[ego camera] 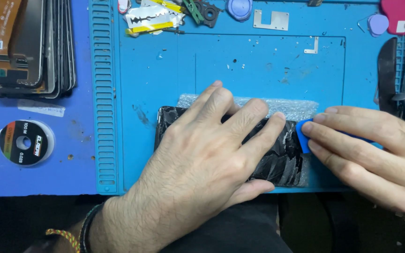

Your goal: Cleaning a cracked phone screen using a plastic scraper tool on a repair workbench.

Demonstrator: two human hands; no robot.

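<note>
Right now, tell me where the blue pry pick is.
In the head view, the blue pry pick is right of centre, pinched in the right hand against the right end of the cracked black phone under the left hand.

I am working over a blue ribbed mat [104,93] lying on a blue bench [33,178]. Even light is falling from above. The near bench edge is giving way to darkness.
</note>
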